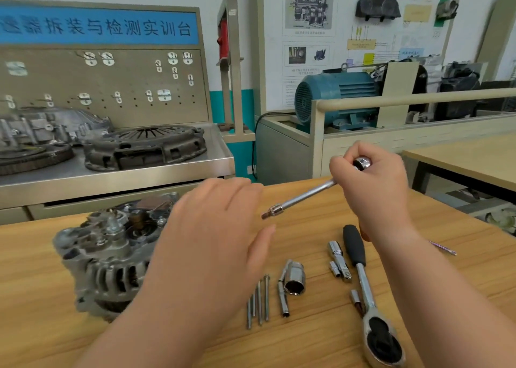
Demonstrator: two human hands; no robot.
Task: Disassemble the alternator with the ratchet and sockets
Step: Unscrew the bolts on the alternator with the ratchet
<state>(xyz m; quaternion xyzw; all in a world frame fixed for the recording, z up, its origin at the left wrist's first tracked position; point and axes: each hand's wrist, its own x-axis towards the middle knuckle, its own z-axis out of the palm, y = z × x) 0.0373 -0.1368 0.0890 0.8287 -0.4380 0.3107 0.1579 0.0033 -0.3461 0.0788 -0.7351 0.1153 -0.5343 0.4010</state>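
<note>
The fingers of the right hand are clenched around the top end of a chrome extension bar, which is held in the air above the counter. The bar's long axis slants from the fist at upper right down to the lower left. A small socket on its free tip points toward the left hand and ends just beside that hand's forefinger.

The left hand is palm down with its fingers straight and relaxed, grasping nothing. It hovers over the right side of the alternator; whether it touches the housing cannot be told. The alternator sits on the counter at left, its end with the studs facing up and away.

The ratchet lies on the counter under the right forearm, untouched. Its long axis runs away from the person, head nearest and black grip farthest. To its left lie a large socket and four long bolts, side by side.
</note>
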